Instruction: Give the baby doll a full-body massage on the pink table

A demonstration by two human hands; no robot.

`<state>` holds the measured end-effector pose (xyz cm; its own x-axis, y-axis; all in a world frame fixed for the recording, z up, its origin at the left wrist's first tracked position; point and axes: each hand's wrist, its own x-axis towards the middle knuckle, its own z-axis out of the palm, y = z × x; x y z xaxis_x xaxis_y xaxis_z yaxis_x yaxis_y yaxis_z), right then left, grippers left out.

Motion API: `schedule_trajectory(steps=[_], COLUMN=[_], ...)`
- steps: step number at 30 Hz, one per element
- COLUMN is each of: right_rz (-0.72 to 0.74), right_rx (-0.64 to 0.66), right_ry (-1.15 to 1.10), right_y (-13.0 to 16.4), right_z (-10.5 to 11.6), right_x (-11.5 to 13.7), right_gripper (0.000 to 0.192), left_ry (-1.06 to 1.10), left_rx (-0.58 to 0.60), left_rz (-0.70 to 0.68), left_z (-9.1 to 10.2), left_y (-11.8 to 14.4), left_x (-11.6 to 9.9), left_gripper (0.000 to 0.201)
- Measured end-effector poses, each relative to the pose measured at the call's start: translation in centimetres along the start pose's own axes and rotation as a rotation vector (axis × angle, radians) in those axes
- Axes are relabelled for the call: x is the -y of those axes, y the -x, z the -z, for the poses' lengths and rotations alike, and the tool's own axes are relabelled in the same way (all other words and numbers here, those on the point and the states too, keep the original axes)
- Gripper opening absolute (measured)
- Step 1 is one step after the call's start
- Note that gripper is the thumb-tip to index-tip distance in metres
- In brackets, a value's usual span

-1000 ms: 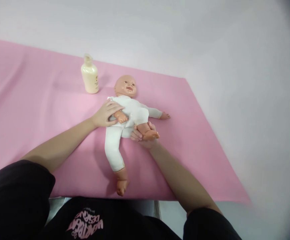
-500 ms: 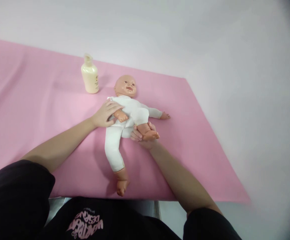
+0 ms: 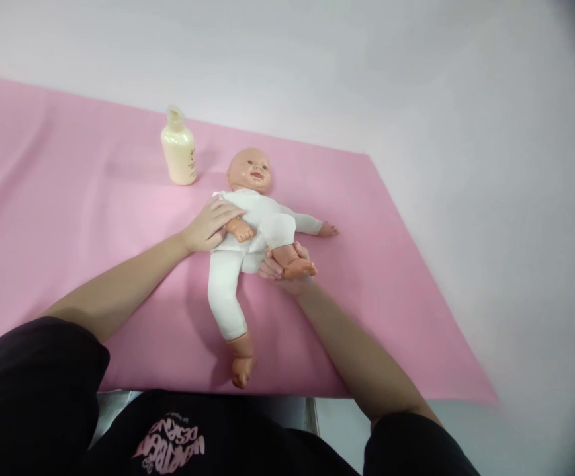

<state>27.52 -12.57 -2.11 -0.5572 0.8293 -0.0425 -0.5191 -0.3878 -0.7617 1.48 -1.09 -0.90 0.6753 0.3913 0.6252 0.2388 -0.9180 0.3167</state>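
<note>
A baby doll (image 3: pixel 257 208) with a white cloth body lies on its back, head away from me. My left hand (image 3: pixel 212 225) is closed over the doll's arm at its side, fingers across the sleeve and thumb below; the doll's small hand pokes out beside them. From underneath, my right hand (image 3: pixel 290 268) grips the doll's bent leg near the ankle, keeping that foot raised over the body. Part of my right palm is hidden behind the foot. The doll's other leg stretches toward me, and its other arm reaches out to the right.
A cream-coloured pump bottle (image 3: pixel 178 155) stands upright left of the doll's head. Pink cloth (image 3: pixel 366 297) covers the table, its front edge close to my body and its right edge slanting away. Behind and to the right is a pale surface (image 3: pixel 466 132).
</note>
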Motion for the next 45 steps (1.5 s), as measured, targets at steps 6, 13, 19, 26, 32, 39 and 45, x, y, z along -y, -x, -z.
schedule_trajectory(steps=[6, 13, 19, 26, 32, 39, 45], right_rz=[0.038, 0.044, -0.009, 0.015, 0.02, 0.028, 0.017], right_rx=[0.085, 0.091, -0.029, 0.081, 0.105, 0.139, 0.093], right_ry=[-0.033, -0.051, -0.001, -0.066, -0.059, -0.064, -0.044], right_y=[0.1, 0.1, 0.0, -0.1, -0.1, -0.2, -0.2], right_z=[-0.1, -0.3, -0.1, 0.3, 0.8, 0.8, 0.7], right_x=[0.1, 0.1, 0.0, 0.0, -0.2, -0.3, -0.2], right_gripper=[0.058, 0.058, 0.06, 0.055, 0.057, 0.057, 0.058], left_ry=[-0.018, -0.039, -0.04, -0.017, -0.003, -0.041, -0.074], left_rx=[0.003, -0.02, -0.002, -0.01, -0.019, -0.024, -0.024], left_rz=[-0.018, -0.071, -0.025, -0.027, -0.006, -0.065, -0.042], left_z=[0.0, 0.0, 0.0, 0.0, 0.1, 0.2, 0.1], left_y=[0.1, 0.2, 0.2, 0.1, 0.1, 0.1, 0.0], left_x=[0.2, 0.3, 0.2, 0.1, 0.0, -0.3, -0.2], left_gripper=[0.056, 0.056, 0.056, 0.056, 0.054, 0.051, 0.053])
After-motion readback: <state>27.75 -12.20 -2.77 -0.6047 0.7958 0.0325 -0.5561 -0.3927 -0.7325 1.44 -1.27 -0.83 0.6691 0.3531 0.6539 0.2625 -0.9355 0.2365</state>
